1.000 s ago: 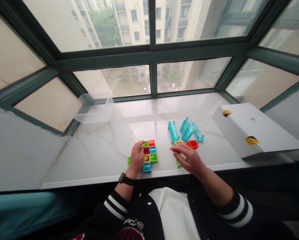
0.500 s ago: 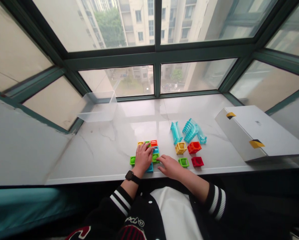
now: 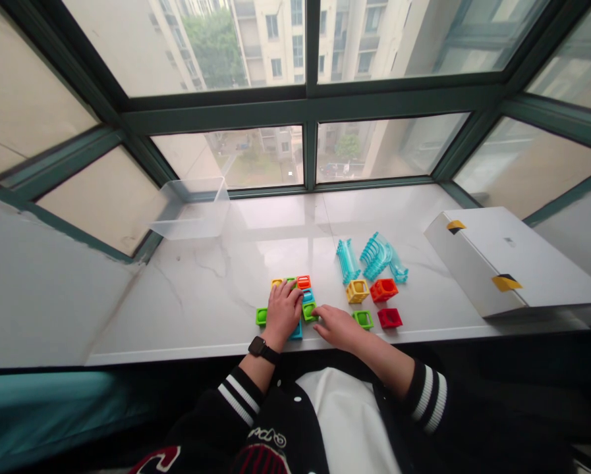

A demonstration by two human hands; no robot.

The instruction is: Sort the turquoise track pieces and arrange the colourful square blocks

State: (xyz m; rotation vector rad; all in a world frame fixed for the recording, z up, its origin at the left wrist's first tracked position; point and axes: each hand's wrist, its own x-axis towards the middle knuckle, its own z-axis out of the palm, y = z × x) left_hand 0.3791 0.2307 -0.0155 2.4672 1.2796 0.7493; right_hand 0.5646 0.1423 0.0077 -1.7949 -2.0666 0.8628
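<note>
Near the front edge of the sill, my left hand (image 3: 284,307) lies over a group of coloured cube blocks, fingers stretched forward and its palm hiding some of them. Around it show a yellow block (image 3: 276,283), an orange block (image 3: 304,282), a blue block (image 3: 308,295), a green block on the left (image 3: 261,316) and a lower blue block (image 3: 296,331). My right hand (image 3: 338,326) has its fingertips at the right side of another green block (image 3: 309,312), with the thumb just below. What the left fingertips press on is partly hidden.
Right of my hands stand a yellow cube (image 3: 357,291), an orange-red cube (image 3: 383,289), a green cube (image 3: 363,320) and a red cube (image 3: 390,318). Behind them lie clear blue track pieces (image 3: 348,261). A clear plastic bin (image 3: 191,210) and white box (image 3: 517,260) flank the white sill (image 3: 201,296).
The green block at my right fingertips has shifted slightly right, along with my right hand. My left hand stays over the blocks. The whole view has tilted a little.
</note>
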